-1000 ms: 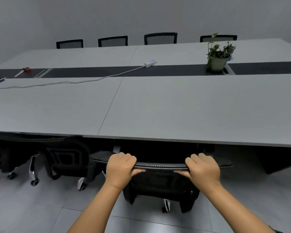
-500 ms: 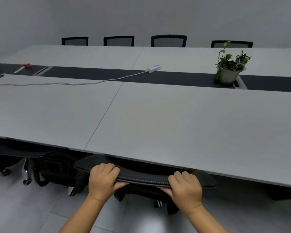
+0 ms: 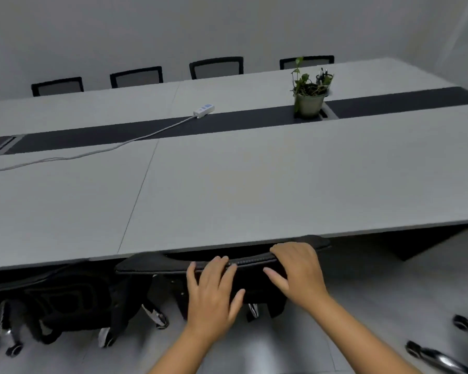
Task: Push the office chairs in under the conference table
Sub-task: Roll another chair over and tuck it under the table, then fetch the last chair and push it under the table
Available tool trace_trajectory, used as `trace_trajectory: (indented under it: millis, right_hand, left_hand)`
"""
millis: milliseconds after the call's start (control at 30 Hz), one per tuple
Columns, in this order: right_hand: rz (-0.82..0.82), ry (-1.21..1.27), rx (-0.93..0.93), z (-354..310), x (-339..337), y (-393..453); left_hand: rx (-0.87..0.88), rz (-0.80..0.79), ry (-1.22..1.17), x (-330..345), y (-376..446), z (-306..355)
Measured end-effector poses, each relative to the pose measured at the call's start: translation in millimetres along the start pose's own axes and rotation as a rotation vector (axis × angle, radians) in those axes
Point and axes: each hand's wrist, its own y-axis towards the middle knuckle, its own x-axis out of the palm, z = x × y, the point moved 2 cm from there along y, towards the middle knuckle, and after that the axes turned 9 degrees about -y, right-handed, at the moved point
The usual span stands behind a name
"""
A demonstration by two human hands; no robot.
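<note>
Tucked under the near edge of the bench (image 3: 227, 190): black office chair (image 3: 152, 265), top rail showing. Left hand (image 3: 212, 292) with fingers straight, tips on the rail. Right hand (image 3: 297, 268) with fingers relaxed, draped over the rail.

Dim, flat grey light; floor (image 3: 257, 349) glare patch; hands motion-blurred; wide-angle bending at edges.

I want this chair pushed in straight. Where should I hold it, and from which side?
Hold the chair by its backrest's padded top edge, both hands apart, from behind on the aisle side. That edge lies level along the conference table rim, likely the only part still reachable.
</note>
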Motion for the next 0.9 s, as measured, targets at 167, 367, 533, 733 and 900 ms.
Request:
trace_trajectory:
  millis: [167, 367, 533, 733, 900]
  right_hand:
    - [-0.109, 0.236, 0.643, -21.8, -34.4, -97.1]
    - [-0.051, 0.377, 1.513, -69.6, -116.2, -298.4]
    - [0.215, 0.327, 1.928, -144.1, -198.5, -432.2]
    - [0.449, 0.340, 2.137, -210.7, -279.8, -535.2]
    - [0.557, 0.153, 2.169, -219.1, -365.3, -633.1]
  left_hand:
    - [-0.044, -0.409, -0.638, 16.0, -38.8, 58.5]
    - [-0.533, -1.019, -1.125, 34.6, -122.0, 134.6]
    - [-0.316, -1.359, -1.098, 28.2, -191.1, 221.0]
    - [0.116, -1.712, -1.068, -3.2, -269.3, 366.3]
    - [0.303, -1.829, -1.084, -45.4, -343.5, 506.8]
